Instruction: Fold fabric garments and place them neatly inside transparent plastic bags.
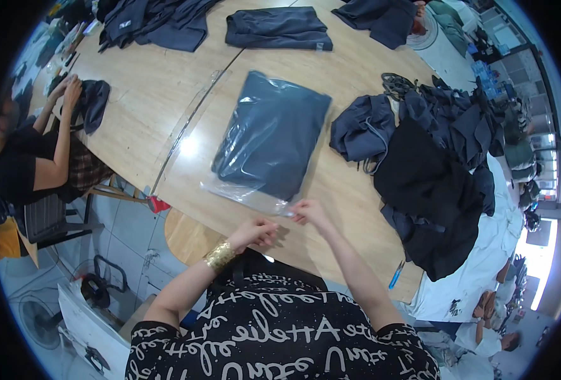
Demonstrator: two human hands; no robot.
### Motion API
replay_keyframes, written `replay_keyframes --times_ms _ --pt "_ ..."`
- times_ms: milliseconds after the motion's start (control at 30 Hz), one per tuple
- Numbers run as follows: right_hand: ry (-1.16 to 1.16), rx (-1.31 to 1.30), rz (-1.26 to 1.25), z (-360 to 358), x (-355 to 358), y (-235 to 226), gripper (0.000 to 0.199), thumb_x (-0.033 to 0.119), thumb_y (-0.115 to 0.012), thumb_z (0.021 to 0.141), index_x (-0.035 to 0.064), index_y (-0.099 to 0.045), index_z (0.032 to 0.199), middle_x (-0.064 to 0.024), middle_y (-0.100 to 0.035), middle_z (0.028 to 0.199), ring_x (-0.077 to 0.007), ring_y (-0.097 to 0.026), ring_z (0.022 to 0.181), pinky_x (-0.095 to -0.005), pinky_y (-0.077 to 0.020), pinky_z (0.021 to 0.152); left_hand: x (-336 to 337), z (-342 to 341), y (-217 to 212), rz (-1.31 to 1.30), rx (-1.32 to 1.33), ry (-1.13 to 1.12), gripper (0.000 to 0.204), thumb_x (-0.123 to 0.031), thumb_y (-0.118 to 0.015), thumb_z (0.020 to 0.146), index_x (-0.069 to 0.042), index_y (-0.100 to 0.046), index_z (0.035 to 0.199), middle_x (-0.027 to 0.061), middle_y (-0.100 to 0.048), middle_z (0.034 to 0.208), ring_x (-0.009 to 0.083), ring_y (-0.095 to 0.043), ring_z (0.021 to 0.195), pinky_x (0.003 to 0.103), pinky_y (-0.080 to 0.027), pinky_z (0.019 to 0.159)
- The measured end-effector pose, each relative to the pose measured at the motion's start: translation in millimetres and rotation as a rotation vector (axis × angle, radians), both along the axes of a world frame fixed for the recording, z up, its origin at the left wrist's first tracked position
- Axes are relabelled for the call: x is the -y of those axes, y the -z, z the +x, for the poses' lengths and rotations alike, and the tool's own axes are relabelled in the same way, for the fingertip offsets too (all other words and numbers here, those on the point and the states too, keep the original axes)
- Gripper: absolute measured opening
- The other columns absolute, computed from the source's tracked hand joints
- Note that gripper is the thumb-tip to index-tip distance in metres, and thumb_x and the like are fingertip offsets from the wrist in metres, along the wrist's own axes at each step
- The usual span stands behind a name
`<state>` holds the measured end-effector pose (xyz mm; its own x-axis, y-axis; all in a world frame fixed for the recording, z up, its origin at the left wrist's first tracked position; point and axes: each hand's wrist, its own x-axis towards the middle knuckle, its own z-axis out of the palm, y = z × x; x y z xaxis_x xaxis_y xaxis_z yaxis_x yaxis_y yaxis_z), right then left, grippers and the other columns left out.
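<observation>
A dark blue-grey folded garment [274,133] lies inside a clear plastic bag [245,195] on the table in front of me. The bag's loose, see-through end points toward me. My right hand [310,212] pinches that end at its near right corner. My left hand [255,233], with a gold cuff [220,256] round its wrist, is just left of the right one at the table's near edge. Its fingers are curled in, apart from the bag, and hide whatever may be between them.
Loose dark garments [426,177] are heaped on the right. A blue pen-like tool [396,276] lies near the right front edge. Clear plastic sheeting [188,123] lies left of the bag. A folded garment [279,28] is at the far side. Another person [46,152] sits at left handling dark cloth.
</observation>
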<state>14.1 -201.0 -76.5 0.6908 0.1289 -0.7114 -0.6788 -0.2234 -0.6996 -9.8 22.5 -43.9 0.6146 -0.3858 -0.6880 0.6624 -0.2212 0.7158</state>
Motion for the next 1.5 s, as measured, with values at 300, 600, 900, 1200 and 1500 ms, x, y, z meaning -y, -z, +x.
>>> replay_keyframes --times_ms 300,600,900,1200,1500 --pt "-0.337 0.485 -0.39 -39.2 -59.1 2.2 0.021 0.021 -0.056 0.088 0.0022 -0.056 0.081 -0.0095 -0.062 0.069 -0.0142 -0.061 0.063 -0.0303 -0.0445 0.055 4.2 -32.1 39.8 -0.346 -0.279 -0.434 0.017 -0.019 -0.06 0.089 -0.003 -0.059 0.092 0.0027 -0.063 0.079 0.0078 -0.06 0.067 0.021 -0.051 0.06" --pt "-0.402 0.201 -0.213 -58.7 8.3 -11.4 0.027 0.026 -0.054 0.092 0.0027 -0.056 0.078 -0.0009 -0.056 0.064 -0.0092 -0.054 0.06 -0.0259 -0.0437 0.057 -100.9 -0.4 69.5 -0.093 0.278 -0.863 0.014 -0.013 -0.061 0.088 0.0 -0.059 0.092 0.0047 -0.063 0.077 0.0113 -0.06 0.065 0.024 -0.051 0.063" --pt "0.109 0.189 -0.096 10.3 29.8 -53.4 0.06 0.047 -0.063 0.082 0.0021 -0.051 0.12 -0.01 -0.061 0.103 -0.0158 -0.057 0.093 -0.029 -0.0462 0.078 -110.4 57.5 57.2 0.352 0.669 -0.597 0.041 -0.027 -0.067 0.083 0.001 -0.057 0.111 0.0141 -0.056 0.111 0.0207 -0.054 0.102 0.031 -0.045 0.084" --pt "0.552 0.502 0.156 26.4 17.0 -80.1 0.052 0.017 -0.076 0.067 -0.0034 -0.057 0.111 -0.0109 -0.064 0.104 -0.0178 -0.059 0.096 -0.0299 -0.0442 0.086 -20.2 76.3 23.6 -0.147 0.206 -0.226 0.046 -0.029 -0.062 0.087 0.0 -0.046 0.118 0.0107 -0.058 0.109 0.0149 -0.058 0.093 0.028 -0.049 0.078" --pt "1.415 0.718 -0.294 -170.1 239.0 -256.4 0.04 0.008 -0.076 0.067 0.0005 -0.06 0.103 -0.0061 -0.064 0.089 -0.0142 -0.06 0.079 -0.0283 -0.0477 0.074 110.5 56.2 0.0 -0.118 0.266 0.115 0.039 -0.03 -0.053 0.092 -0.012 -0.049 0.127 0.0014 -0.057 0.115 0.0109 -0.055 0.099 0.028 -0.043 0.082"
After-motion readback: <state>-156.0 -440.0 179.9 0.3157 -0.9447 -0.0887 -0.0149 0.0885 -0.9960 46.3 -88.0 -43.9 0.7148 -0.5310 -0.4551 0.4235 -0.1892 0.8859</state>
